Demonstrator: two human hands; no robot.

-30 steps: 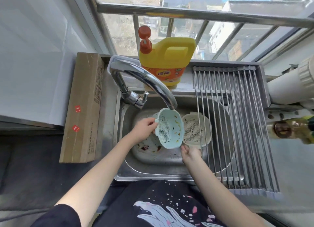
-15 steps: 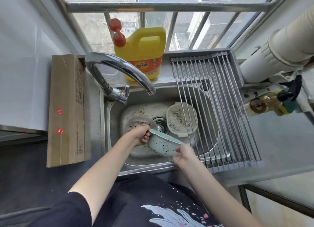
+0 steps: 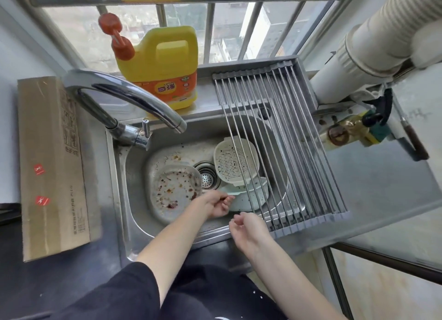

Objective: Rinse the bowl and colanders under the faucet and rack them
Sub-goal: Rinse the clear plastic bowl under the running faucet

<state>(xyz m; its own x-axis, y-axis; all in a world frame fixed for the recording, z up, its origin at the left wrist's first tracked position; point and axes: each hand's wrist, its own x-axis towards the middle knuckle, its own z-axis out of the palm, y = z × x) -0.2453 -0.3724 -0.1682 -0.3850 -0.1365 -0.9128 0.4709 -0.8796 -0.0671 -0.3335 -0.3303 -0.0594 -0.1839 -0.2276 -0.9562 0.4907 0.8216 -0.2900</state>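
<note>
Colander (image 3: 248, 200) beside left hand (image 3: 216, 205)

Both bare forearms reach forward and down from black short sleeves. The left hand (image 3: 216, 203) lies farther forward, palm turned inward, fingers loosely curled; whether its fingertips pinch anything is hard to tell. The right hand (image 3: 246, 226) hangs just behind it, apart from it, fingers relaxed and slightly bent, holding nothing.

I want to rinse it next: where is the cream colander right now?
The cream colander sits in the sink, right of the drain, partly under the roll-up rack, its near edge over the pale blue colander.
</note>
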